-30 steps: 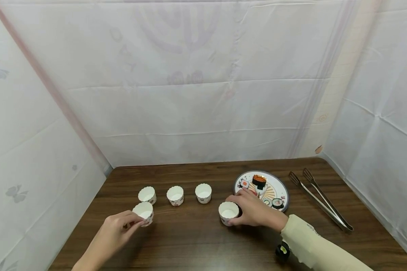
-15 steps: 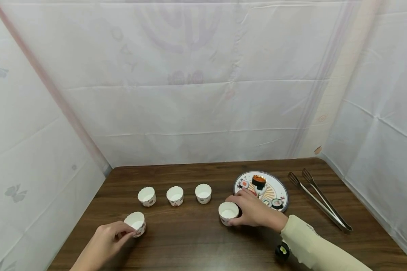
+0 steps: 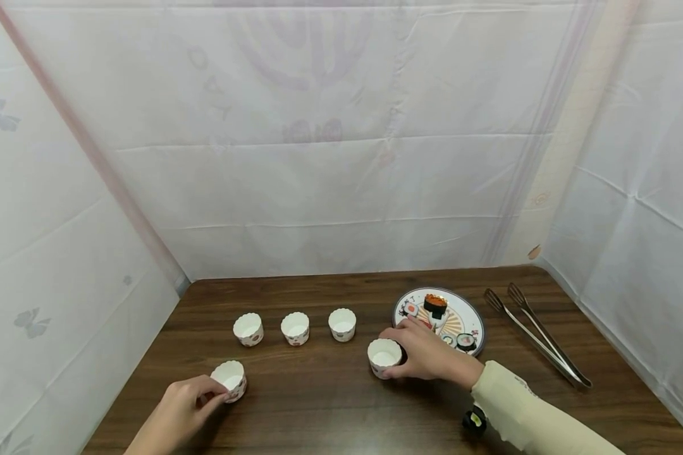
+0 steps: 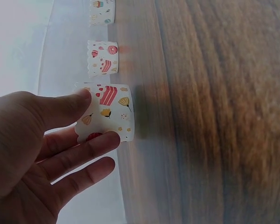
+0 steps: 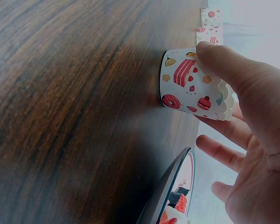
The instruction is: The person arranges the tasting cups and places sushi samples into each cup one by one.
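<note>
My left hand [image 3: 179, 407] pinches a white paper baking cup [image 4: 109, 109] printed with cake slices and yellow flowers, at the front left of the table. Thumb on one side and fingers on the other, my right hand [image 3: 424, 351] holds a second paper cup [image 5: 184, 81] left of the plate. Three more scalloped paper cups stand in a row behind: a left one [image 3: 248, 330], a middle one [image 3: 295, 329] and a right one [image 3: 342, 325]. All the cups are upright, and in the head view their insides look bare white.
A round plate [image 3: 469, 316] with several sushi pieces, one topped with orange roe [image 3: 435, 300], sits at the back right, partly behind my right hand. Metal tongs [image 3: 546, 344] lie to its right. A dark sushi roll [image 3: 475, 420] lies beside my right sleeve. White cloth walls [image 3: 341, 158] surround the table.
My left hand has brought its paper cup toward the front left, away from the back-row cup it overlapped. The right hand and its cup have stayed in place.
</note>
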The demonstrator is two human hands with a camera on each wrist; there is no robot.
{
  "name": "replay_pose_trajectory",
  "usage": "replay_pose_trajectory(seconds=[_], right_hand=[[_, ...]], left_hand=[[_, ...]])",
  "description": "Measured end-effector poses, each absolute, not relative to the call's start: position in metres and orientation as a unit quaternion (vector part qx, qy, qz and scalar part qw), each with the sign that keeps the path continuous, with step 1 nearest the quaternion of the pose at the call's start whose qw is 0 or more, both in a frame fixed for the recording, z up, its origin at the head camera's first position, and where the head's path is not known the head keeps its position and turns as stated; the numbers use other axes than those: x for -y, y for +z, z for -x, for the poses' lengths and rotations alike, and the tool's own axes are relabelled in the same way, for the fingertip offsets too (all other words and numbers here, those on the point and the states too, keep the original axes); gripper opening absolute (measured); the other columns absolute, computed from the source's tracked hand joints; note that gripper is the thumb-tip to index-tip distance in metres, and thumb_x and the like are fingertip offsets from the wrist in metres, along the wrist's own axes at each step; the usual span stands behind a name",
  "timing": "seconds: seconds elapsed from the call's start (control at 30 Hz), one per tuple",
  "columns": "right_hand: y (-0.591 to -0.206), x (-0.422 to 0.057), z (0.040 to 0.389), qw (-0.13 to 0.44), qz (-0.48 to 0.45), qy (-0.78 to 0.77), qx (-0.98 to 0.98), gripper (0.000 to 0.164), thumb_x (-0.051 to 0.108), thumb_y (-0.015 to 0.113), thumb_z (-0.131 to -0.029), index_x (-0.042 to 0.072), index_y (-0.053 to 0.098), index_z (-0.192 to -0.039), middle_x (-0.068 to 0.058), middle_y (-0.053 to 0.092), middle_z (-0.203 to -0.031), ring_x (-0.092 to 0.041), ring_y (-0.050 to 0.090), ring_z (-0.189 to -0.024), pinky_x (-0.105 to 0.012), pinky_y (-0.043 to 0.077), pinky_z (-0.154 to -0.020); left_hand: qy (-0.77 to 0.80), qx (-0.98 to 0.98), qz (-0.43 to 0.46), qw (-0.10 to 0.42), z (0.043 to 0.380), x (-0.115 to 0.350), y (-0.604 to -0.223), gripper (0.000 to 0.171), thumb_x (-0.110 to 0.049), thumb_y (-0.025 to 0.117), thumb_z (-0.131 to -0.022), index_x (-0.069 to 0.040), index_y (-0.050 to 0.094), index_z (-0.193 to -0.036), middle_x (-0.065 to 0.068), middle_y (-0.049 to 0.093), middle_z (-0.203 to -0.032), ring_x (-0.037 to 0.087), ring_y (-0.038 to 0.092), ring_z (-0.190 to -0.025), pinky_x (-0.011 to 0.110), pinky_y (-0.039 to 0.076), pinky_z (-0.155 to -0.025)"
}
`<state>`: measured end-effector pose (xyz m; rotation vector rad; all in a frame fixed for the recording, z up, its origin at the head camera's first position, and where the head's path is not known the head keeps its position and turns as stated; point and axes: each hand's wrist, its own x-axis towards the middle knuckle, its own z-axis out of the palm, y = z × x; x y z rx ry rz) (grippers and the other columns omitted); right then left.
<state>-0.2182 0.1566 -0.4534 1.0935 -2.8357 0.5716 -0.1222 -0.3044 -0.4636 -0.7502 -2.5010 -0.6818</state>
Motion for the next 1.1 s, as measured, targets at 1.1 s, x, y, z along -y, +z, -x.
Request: replay_pose_trajectory(seconds=[1.1], right_hand=[[-0.4531,-0.1562,0.2172,0.023,-0.350,0.183,0.919,0.053,0.047,0.086,-0.081,0.021,0.069,-0.124,0.003,0.065,-0.111,-0.019,0.054,-0.108,-0.043,0.046,-0.091]], left_hand=[[-0.225,0.901,0.283,0.240,0.1233,0.3096,-0.4682,0.028,0.003,0.089,-0.071,-0.014,0.070,-0.084,-0.008,0.068,-0.082,-0.008,0.053,-0.070,0.016,0.046,-0.055]])
